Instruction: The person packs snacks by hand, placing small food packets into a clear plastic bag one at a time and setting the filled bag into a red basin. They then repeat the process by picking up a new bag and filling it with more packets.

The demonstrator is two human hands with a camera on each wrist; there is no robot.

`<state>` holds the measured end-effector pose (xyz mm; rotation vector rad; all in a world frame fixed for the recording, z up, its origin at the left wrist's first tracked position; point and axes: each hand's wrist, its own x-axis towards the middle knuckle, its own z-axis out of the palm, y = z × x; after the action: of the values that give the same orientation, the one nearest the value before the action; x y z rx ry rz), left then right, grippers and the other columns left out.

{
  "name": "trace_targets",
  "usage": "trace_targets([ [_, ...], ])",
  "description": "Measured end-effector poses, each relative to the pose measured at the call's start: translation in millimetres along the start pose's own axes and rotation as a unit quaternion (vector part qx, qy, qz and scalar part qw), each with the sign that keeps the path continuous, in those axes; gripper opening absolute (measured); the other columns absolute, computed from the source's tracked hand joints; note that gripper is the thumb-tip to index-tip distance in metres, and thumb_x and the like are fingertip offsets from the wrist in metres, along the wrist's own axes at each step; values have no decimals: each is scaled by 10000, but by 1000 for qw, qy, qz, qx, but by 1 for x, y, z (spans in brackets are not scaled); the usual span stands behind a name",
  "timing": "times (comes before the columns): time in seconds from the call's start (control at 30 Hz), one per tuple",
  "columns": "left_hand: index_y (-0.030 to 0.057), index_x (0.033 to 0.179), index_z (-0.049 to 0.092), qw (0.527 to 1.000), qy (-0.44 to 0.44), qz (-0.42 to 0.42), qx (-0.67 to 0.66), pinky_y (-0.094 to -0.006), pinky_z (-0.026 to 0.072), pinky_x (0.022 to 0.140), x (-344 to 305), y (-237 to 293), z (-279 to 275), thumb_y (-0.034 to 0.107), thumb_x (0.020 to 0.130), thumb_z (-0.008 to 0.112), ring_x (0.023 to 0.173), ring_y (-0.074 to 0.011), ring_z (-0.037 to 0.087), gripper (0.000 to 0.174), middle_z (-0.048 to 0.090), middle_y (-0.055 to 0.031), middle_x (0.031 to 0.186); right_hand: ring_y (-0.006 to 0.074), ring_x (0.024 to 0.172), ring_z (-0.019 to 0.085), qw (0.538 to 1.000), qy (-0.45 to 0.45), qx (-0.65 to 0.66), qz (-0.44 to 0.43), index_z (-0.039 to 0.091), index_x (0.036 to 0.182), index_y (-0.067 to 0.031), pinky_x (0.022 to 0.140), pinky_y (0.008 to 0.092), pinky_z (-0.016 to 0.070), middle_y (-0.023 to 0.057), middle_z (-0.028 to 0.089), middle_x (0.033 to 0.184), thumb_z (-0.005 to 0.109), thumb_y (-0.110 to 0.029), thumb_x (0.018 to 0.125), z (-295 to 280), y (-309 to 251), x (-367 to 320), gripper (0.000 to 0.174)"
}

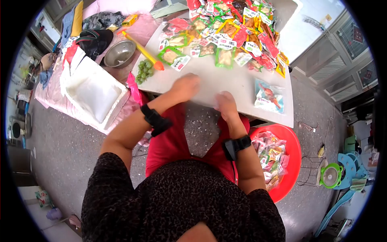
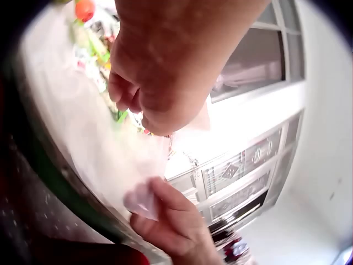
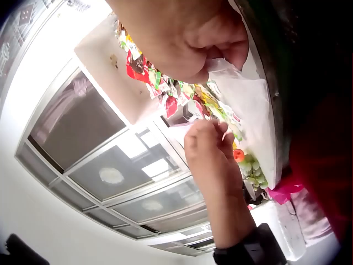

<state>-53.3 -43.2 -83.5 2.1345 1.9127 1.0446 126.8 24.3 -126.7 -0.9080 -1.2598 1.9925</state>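
A thin, translucent plastic bag (image 3: 245, 94) stretches between both hands above the pale table (image 1: 238, 86). My right hand (image 1: 227, 105) pinches its near part between thumb and fingers; in the left wrist view a whitish fold of it (image 2: 144, 201) stands out from these fingertips. My left hand (image 1: 185, 86) has its fingers curled on the bag's other side, and a pale edge shows by them in the right wrist view. In the head view both hands are blurred and the bag is hard to make out. Beyond them lies a pile of sealed food packets (image 1: 225, 56).
Green grapes (image 1: 144, 71) and a yellow stick with an orange end (image 1: 158, 65) lie left of my left hand. A flat clear packet (image 1: 269, 97) is at the table's right. A red basin (image 1: 293, 161) holds packets below; a white foam box (image 1: 94, 90) stands left.
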Motion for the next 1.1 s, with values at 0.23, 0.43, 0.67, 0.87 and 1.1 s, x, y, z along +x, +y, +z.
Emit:
trace_targets([
  [0.23,11,750,524,906,-60,-285,-308,-247,394,582,6,2,67,234,708,584,662,-92,463,235,520,-41,707,78,527,458,977,31,-192,-90,509,753,-18,446,218,360,22,499,598,517,-114,739,15,7,1,97],
  [0.43,5,733,531,905,-77,-284,-306,-255,386,546,7,6,67,246,712,560,629,-103,458,244,507,-45,676,81,543,467,971,-13,-210,-112,517,784,-6,475,214,375,39,522,648,521,-111,729,8,11,4,119],
  [0.67,3,764,530,901,-45,-283,-326,-278,390,547,5,6,70,172,720,495,620,-146,483,177,513,-74,672,82,560,465,990,-3,-142,-4,513,806,-27,478,195,370,23,519,682,460,-121,747,5,-4,0,123],
  [0.87,0,971,451,963,-1,-225,-150,-371,397,636,6,30,69,140,712,472,727,-330,507,295,528,-189,782,101,557,474,990,23,-140,-15,496,772,-32,472,194,363,35,515,664,450,-137,757,0,-7,1,116],
  [1.1,21,1133,357,976,-9,-213,-53,-384,375,790,13,41,54,125,687,488,921,-335,477,477,497,-209,980,88,537,458,988,-8,-150,-38,506,743,-21,465,203,358,29,500,616,483,-121,741,-13,-16,14,103],
])
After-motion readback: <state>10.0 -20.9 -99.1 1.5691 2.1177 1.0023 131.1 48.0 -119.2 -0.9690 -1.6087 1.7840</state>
